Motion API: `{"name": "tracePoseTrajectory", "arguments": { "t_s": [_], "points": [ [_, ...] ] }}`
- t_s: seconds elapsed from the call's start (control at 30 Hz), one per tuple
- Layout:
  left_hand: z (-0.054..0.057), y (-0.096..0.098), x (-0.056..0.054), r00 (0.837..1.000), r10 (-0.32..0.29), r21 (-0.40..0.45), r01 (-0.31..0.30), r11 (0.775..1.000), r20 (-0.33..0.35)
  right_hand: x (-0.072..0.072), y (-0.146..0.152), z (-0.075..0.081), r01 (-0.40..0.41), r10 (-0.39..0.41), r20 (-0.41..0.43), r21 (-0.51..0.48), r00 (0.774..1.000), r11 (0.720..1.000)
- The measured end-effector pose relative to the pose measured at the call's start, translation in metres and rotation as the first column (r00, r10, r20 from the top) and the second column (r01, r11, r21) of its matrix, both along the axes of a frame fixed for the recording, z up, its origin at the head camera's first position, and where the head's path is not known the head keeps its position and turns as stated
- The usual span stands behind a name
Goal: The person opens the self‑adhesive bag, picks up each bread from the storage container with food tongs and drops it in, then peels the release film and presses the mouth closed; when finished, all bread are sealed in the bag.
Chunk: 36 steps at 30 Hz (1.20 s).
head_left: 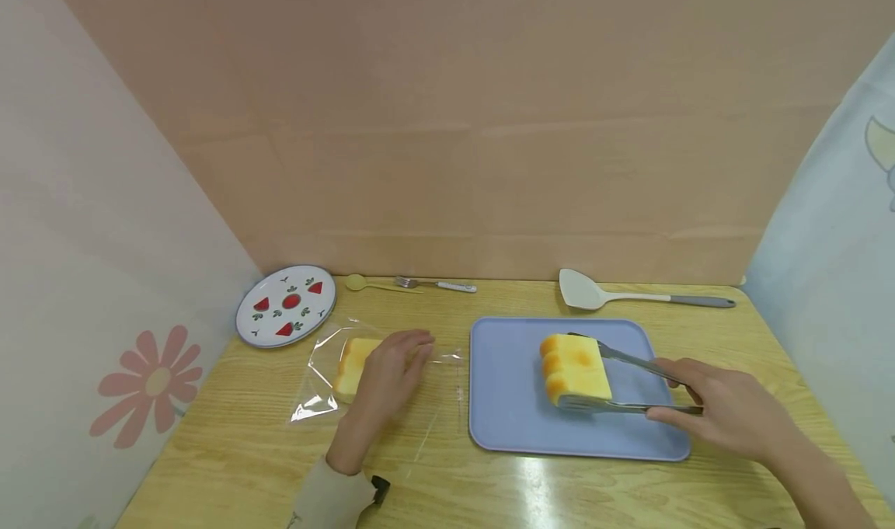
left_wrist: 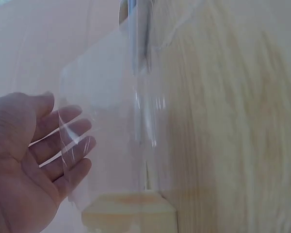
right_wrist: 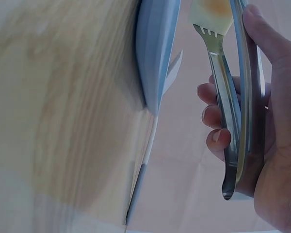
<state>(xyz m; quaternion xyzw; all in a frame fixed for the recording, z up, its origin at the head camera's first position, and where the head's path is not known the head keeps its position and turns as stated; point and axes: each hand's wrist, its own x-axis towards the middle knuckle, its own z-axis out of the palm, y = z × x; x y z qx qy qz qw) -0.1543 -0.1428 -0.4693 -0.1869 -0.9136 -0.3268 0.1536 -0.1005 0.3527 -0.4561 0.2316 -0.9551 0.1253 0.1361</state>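
Observation:
My right hand grips metal tongs, its thumb on one arm and fingers around the other. Between the tong ends sits a thick toast slice, pale yellow with browned bumps along one side, over the blue tray. On the left, a clear plastic bag stretches across the table, and another toast slice is within its outline. The left hand is over the bag's right part, partly covering that slice. In the left wrist view its fingers are loosely bent, with the film overlapping their tips.
A white plate with watermelon pictures stands at the back left. Along the back lie a yellow spoon, a fork and a cream spatula with a grey handle end. Fabric walls border the table at the sides and back.

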Motion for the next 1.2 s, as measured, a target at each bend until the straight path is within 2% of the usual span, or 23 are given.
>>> {"name": "tracePoseTrajectory", "arguments": {
  "t_s": [0.23, 0.5, 0.7, 0.83, 1.0, 1.2],
  "points": [
    [0.001, 0.0, 0.0, 0.996, -0.031, -0.024, 0.033, 0.999, 0.085, -0.003, -0.015, 0.004, -0.047, 0.046, -0.029, -0.003, 0.999, 0.999],
    [0.0, -0.002, -0.001, 0.998, -0.028, -0.037, 0.029, 0.999, 0.051, -0.007, -0.04, 0.003, -0.114, 0.113, -0.057, -0.025, 0.992, 0.993],
    [0.001, -0.002, -0.001, 1.0, 0.008, -0.028, -0.007, 1.0, 0.03, -0.011, -0.066, 0.004, -0.128, 0.128, 0.01, -0.022, 0.992, 0.991],
    [0.003, -0.004, -0.001, 1.0, 0.025, 0.033, -0.026, 0.999, 0.019, -0.015, -0.082, 0.004, -0.124, 0.125, 0.052, -0.015, 0.991, 0.992],
    [0.004, -0.008, -0.003, 0.999, 0.013, 0.154, -0.02, 0.988, 0.046, -0.021, -0.096, 0.002, -0.133, 0.133, 0.095, -0.012, 0.987, 0.991],
    [0.006, -0.012, -0.004, 0.997, -0.006, 0.253, -0.015, 0.967, 0.083, -0.028, -0.109, 0.002, -0.218, 0.221, 0.135, -0.035, 0.966, 0.975]
  ]
}}
